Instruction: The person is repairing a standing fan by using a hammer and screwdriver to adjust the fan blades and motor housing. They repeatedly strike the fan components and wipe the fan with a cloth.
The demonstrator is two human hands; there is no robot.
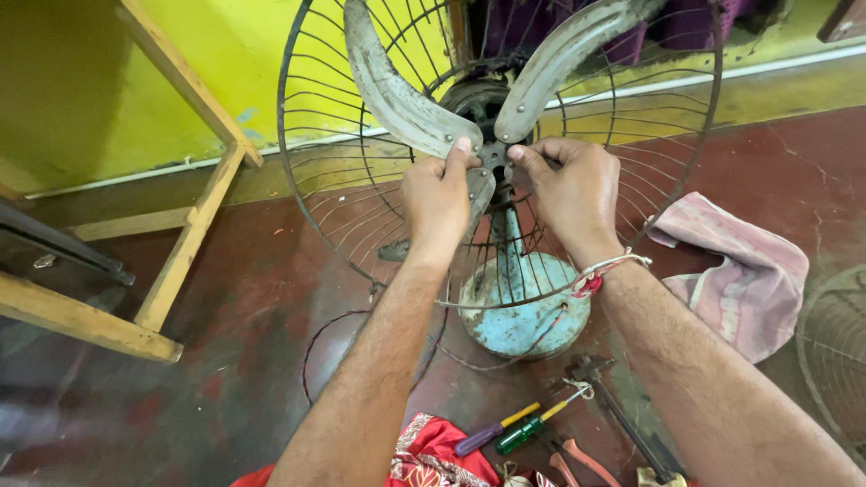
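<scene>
In the middle of the frame, the left hand (439, 197) and the right hand (566, 188) pinch the hub (492, 155) of the grey fan blades (397, 90) with fingertips, each grip pressed together, likely to steady it. The table fan's blue base (523, 316) stands on the red floor (253, 298); screwdrivers (514, 431) lie below.

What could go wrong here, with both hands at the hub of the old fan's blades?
The blades have thin metal edges, and the fingertips of the left hand and right hand press right beside them, so a slip might cut. The screwdrivers and hammer lie by the fan's base, easy to knock.
</scene>
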